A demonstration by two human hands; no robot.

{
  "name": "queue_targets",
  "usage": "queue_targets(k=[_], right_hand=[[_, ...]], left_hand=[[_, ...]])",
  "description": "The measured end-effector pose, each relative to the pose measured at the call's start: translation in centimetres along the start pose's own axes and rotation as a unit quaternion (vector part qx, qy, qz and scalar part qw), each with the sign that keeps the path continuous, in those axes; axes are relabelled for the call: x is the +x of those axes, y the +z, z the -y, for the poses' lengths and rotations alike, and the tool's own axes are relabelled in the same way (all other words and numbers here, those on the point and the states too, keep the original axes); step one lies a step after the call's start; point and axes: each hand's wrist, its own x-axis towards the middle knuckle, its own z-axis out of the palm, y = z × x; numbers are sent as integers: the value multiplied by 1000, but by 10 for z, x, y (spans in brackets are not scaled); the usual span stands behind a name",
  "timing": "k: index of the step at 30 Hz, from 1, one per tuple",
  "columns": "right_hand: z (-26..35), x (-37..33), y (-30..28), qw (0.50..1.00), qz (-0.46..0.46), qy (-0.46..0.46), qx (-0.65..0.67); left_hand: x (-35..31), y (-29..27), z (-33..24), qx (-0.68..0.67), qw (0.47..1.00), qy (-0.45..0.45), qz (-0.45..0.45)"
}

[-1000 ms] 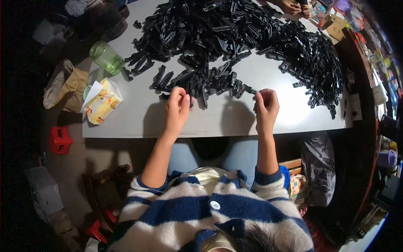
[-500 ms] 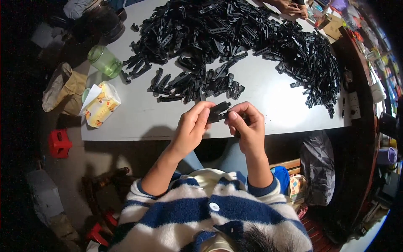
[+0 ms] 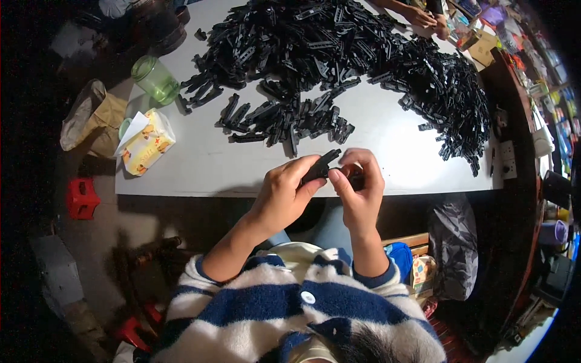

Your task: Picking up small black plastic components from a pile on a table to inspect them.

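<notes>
Near the table's front edge, my left hand [image 3: 283,192] is closed around a black plastic part [image 3: 321,167], long and narrow, tilted up to the right. My right hand [image 3: 361,186] is closed beside it, with the thumb against the part's right side; its fingers are curled and the index finger is slightly blurred. Whether a second small piece sits inside the right hand is hidden. Just beyond my hands lies a small cluster of similar black parts [image 3: 290,118], in front of a large heap of them [image 3: 302,45].
The heap continues down the right side [image 3: 448,91] of the white table [image 3: 200,175]. On the left stand a green jar [image 3: 155,80], a yellow tissue pack [image 3: 148,148] and a brown bag [image 3: 103,121]. Another person's hands [image 3: 426,18] are at the far right. A power strip [image 3: 507,160] is at the right edge.
The black part has turned steeper in my left hand, which has rolled over it. My right index finger has lifted and shifted. The view has moved slightly.
</notes>
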Motion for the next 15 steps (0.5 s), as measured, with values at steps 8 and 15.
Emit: queue_targets(k=[8,15], right_hand=[[-18,-9,-2,919,117,137,351],[-27,-12,-6,916,89,153,361]], left_hand=[[-9,-2,-10,-72,997,-1,40],[-14,9,-2,-31,998,62,9]])
